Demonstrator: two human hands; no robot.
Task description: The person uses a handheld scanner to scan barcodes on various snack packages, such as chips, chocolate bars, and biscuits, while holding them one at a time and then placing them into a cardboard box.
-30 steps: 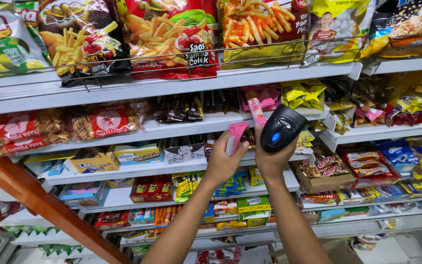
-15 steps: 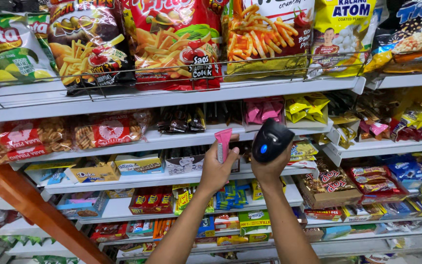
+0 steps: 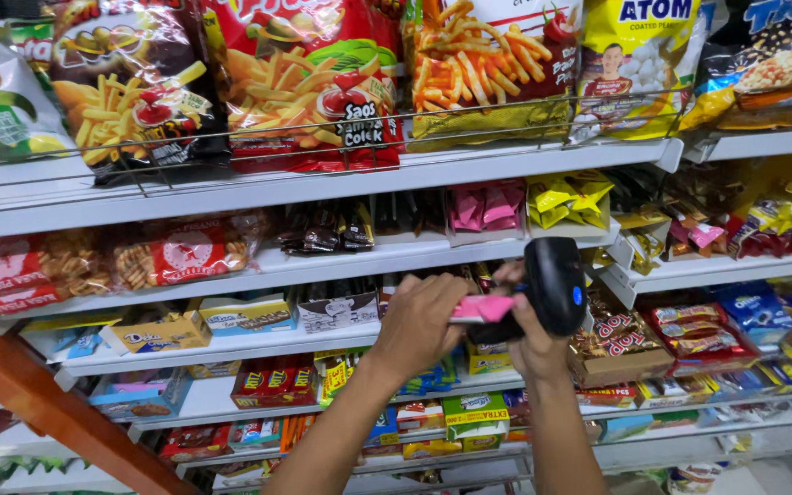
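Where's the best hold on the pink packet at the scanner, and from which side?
Take the pink packet by its left end, coming from the left. It lies roughly flat and thin, and the left hand already pinches that end. Its right end sits against the black handheld scanner held in the right hand, so that side looks blocked.

I log white shelving (image 3: 341, 179) in tiers, wire rail along the top tier. On that top tier: large chip bags (image 3: 309, 78). One tier below them: pink sachets (image 3: 486, 206), yellow packets (image 3: 568, 197), dark wrapped bars (image 3: 327, 229). Two tiers below: small boxed biscuits (image 3: 245, 313). Lower still: red snack boxes (image 3: 272, 383).
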